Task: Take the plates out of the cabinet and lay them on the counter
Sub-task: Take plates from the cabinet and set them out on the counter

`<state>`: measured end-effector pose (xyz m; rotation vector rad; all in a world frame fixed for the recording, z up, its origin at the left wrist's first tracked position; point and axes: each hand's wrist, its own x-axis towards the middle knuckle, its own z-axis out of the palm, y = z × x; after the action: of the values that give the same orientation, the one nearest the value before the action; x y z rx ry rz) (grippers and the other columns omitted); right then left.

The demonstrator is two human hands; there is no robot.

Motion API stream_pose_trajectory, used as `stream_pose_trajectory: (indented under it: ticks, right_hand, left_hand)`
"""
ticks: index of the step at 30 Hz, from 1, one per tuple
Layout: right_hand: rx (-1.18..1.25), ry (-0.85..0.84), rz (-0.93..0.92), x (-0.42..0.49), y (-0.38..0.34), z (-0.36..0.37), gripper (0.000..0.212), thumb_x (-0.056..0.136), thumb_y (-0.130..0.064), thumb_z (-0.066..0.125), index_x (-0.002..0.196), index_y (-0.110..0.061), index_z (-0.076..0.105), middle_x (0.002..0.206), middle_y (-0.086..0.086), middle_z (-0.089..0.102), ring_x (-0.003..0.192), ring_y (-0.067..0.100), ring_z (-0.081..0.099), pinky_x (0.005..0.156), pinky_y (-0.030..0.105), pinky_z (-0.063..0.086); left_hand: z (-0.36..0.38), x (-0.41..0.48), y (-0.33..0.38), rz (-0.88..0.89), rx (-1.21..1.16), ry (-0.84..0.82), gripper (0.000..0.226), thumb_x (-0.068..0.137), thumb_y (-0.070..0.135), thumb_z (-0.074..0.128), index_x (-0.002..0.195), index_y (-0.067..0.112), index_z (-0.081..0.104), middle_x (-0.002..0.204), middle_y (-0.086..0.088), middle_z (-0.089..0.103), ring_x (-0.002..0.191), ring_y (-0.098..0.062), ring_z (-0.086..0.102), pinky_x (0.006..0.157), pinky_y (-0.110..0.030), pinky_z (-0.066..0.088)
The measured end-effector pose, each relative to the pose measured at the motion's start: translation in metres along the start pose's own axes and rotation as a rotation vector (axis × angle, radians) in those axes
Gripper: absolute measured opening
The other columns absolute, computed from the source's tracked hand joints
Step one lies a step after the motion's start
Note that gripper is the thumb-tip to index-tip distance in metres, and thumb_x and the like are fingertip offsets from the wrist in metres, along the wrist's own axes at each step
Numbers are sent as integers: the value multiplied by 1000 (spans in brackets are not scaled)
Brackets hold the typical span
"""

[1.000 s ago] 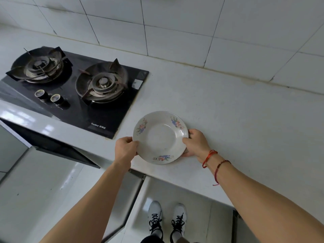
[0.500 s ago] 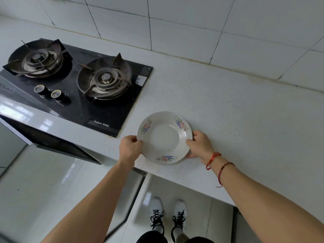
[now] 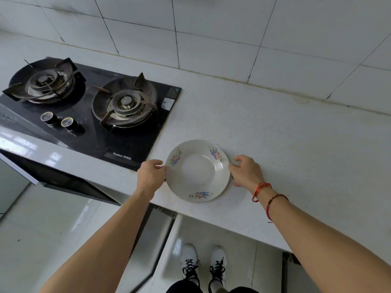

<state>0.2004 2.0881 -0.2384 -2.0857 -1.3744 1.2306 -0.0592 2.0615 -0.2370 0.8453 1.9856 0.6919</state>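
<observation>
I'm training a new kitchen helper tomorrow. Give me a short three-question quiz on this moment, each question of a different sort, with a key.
1. True or false: the plate is stacked on another plate.
2. Which lies to the plate's left? A) a sink B) the stove C) a kettle
3. Fill in: the bracelets are on the ___ wrist.

Key: 1 false, since it sits alone on the counter, with the left hand and right hand at its opposite rims. 2 B. 3 right.
</observation>
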Motion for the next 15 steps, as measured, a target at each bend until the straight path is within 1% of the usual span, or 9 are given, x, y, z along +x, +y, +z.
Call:
stream_pose_trajectory:
  ticks: [2, 4, 5, 7, 9, 10, 13, 15]
  right_hand:
    - [-33, 27, -29, 1, 0, -1, 46, 92, -20, 59, 137, -11, 54, 90, 8, 71, 69, 22, 70, 67, 41, 63]
    - [-17, 25, -37, 1, 0, -1, 43, 92, -16, 61, 134, -10, 56, 96, 13, 73, 66, 22, 71, 62, 38, 63]
    - [-9, 16, -38, 1, 0, -1, 42, 91, -13, 61, 133, -10, 58, 97, 14, 73, 64, 21, 71, 60, 36, 63]
    - [-7, -2, -38, 0, 0, 0, 39, 90, -8, 62, 130, -9, 60, 93, 14, 73, 61, 20, 71, 55, 32, 62]
    - [-1, -10, -36, 0, 0, 0, 37, 89, -4, 62, 126, -9, 62, 84, 14, 72, 59, 20, 71, 51, 28, 60]
    - [-1, -10, -35, 0, 0, 0, 36, 89, -3, 62, 125, -9, 63, 82, 13, 71, 58, 19, 70, 50, 27, 60]
    - [0, -9, -39, 1, -1, -1, 33, 89, -3, 63, 122, -9, 65, 84, 12, 70, 58, 19, 70, 48, 25, 58]
    - [-12, -4, -54, 1, -1, 0, 33, 89, -3, 63, 120, -10, 65, 88, 12, 71, 59, 20, 70, 50, 27, 59]
  left_hand:
    - [-3, 2, 3, 16, 31, 17, 37, 91, 9, 65, 127, 2, 60, 105, -8, 67, 81, -19, 69, 68, -30, 57]
    - [-5, 2, 5, 21, 54, 33, 30, 90, 2, 63, 120, 0, 64, 106, -10, 67, 78, -20, 69, 60, -25, 55]
    - [-5, 2, 6, 19, 63, 35, 25, 89, -1, 62, 113, 0, 68, 105, -11, 68, 76, -19, 69, 57, -24, 54]
    - [-6, 1, 8, 20, 78, 37, 15, 88, -4, 61, 95, 3, 73, 97, -11, 71, 71, -19, 70, 53, -22, 53]
    - [-5, 1, 10, 25, 80, 26, 19, 87, -5, 63, 79, 10, 72, 87, -9, 72, 68, -19, 71, 52, -21, 54]
    - [-5, 1, 10, 25, 74, 21, 20, 87, -5, 64, 76, 11, 71, 83, -8, 72, 68, -19, 71, 51, -21, 54]
    - [-3, 2, 12, 7, 58, 20, 18, 83, -4, 69, 72, 10, 71, 81, -9, 72, 69, -21, 71, 48, -21, 54]
    - [-2, 3, 13, -3, 62, 23, 15, 83, -4, 70, 74, 8, 71, 83, -9, 71, 69, -22, 71, 46, -19, 52]
